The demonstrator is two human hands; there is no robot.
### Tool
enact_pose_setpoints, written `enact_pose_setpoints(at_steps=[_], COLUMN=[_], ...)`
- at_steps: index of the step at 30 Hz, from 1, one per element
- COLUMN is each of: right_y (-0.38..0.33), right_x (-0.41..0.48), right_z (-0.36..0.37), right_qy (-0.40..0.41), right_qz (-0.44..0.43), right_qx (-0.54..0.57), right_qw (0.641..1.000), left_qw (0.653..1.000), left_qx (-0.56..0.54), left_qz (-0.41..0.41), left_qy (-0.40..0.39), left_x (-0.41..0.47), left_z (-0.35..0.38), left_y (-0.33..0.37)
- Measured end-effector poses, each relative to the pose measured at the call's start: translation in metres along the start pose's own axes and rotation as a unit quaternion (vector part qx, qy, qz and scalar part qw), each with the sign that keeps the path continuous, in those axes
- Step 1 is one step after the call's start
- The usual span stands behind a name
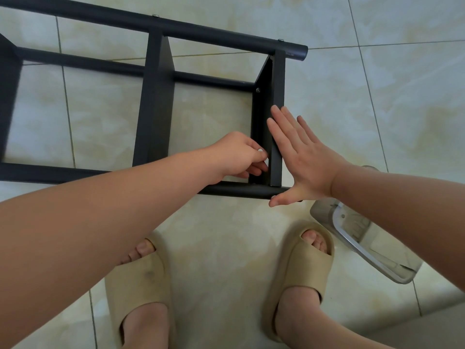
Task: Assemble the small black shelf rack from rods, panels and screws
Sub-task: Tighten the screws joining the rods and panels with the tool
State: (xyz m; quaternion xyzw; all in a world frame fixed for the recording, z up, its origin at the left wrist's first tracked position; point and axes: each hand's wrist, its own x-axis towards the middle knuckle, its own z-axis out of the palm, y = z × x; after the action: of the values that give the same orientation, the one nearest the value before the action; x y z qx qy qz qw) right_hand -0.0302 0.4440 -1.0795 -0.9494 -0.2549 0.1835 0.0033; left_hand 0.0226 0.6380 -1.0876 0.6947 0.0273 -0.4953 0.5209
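The black rack point(156, 102) lies on its side on the tile floor point(377, 96), right in front of my feet. My right hand point(304, 159) is flat and open. Its straight fingers press on the outer face of the end panel point(276, 84), and my thumb reaches down to touch the end of the near rod point(239, 190).

My left hand point(236, 154) is inside the rack, low down against the inner side of that same panel, just above the near rod. Its fingers are curled close together like a pinch. They may be holding a small part, but they hide it, so I cannot tell.

Higher up on the inner side of the panel there is a silver screw point(258, 90). The far rod point(201, 30) runs along the top of the rack.

I have tan slippers point(141, 278) on. A shiny clear thing point(364, 248) lies on the floor under my right arm.
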Motion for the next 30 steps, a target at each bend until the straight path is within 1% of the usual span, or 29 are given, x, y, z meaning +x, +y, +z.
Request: enact_pose_setpoints(at_steps=[3, 9, 19, 30], right_y=[0.0, 0.0, 0.0, 0.0], right_x=[0.0, 0.0, 0.0, 0.0], right_z=[0.0, 0.001, 0.0, 0.002], right_qy=[0.003, 0.004, 0.001, 0.007], right_qz=[-0.002, -0.002, -0.002, -0.003], right_qx=[0.0, 0.001, 0.001, 0.007], right_qw=[1.0, 1.0, 1.0, 1.0], left_qw=[0.999, 0.998, 0.999, 0.994], left_qx=[-0.038, -0.039, 0.033, 0.091], left_qz=[-0.028, -0.043, -0.01, 0.003], left_qy=[-0.008, -0.017, -0.034, -0.053], left_x=[0.001, 0.002, -0.002, -0.009], left_z=[0.0, 0.0, -0.005, -0.011], left_y=[0.001, 0.002, 0.001, 0.0])
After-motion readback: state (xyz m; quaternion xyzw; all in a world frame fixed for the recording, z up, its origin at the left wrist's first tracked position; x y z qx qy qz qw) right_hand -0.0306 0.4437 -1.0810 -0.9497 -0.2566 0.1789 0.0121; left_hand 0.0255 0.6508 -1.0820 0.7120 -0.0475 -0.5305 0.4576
